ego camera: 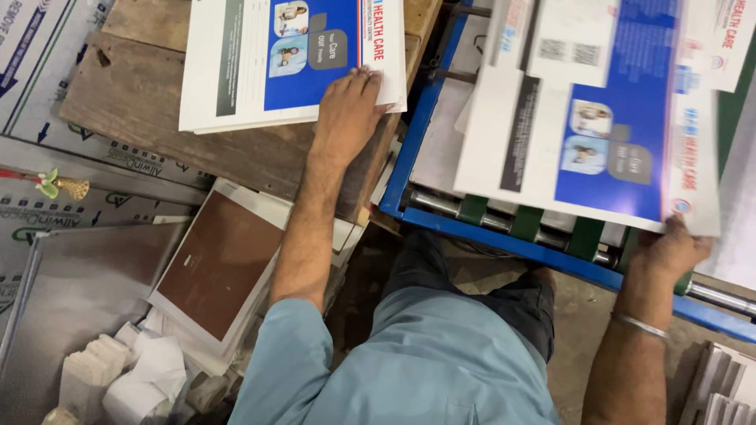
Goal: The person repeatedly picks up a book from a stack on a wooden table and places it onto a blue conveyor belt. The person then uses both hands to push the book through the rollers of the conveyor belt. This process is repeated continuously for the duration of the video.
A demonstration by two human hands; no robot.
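Note:
My left hand [349,106] lies flat, fingers together, on the near right corner of a stack of white-and-blue printed sheets [260,59] resting on a worn wooden board [150,110]. My right hand [668,245] grips the near corner of a large printed sheet [606,118] with the same blue panel and small photos. That sheet is blurred and lies tilted over the blue metal machine frame [504,236] with steel rollers and green bands [524,222].
Below the board a brown-faced card stack [220,264] leans on white paper. Silvery plates [71,291] and crumpled white paper [146,378] lie at the lower left. More white stacks [720,386] sit at the lower right. A small gold ornament [63,186] is at the left.

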